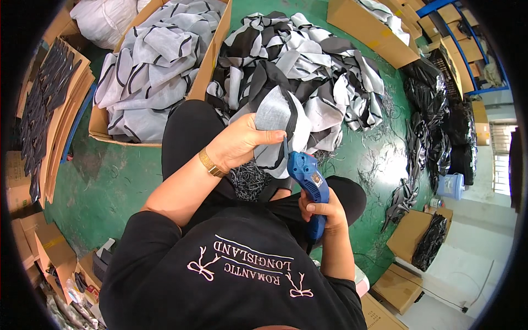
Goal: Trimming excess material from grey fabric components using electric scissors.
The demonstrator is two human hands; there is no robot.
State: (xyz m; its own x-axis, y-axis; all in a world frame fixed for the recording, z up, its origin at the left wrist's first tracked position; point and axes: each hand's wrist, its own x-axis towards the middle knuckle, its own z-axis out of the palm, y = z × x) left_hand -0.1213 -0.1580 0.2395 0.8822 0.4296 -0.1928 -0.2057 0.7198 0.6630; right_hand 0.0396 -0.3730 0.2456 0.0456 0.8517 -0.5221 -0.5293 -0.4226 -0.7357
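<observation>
My left hand (239, 140) pinches a grey mesh fabric piece (273, 113) with a black edge strip, its thumb lying along the cloth near that strip. Wrapped around the handle of a blue handheld electric cutter (308, 176) is my right hand (325, 210). The cutter's narrow tip meets the fabric edge just beside my left thumb. Whether the blade is running cannot be seen. Behind the held piece lies a big heap of grey and black fabric pieces (308, 60) on the floor.
A cardboard box (212, 63) at the left holds more black-edged grey pieces. Thin dark trimmings (247, 181) lie between my legs. Stacked cardboard (69, 121) stands far left; black plastic bags (432, 88) and a light-blue bucket (451, 186) stand right, on or beside the green floor (110, 181).
</observation>
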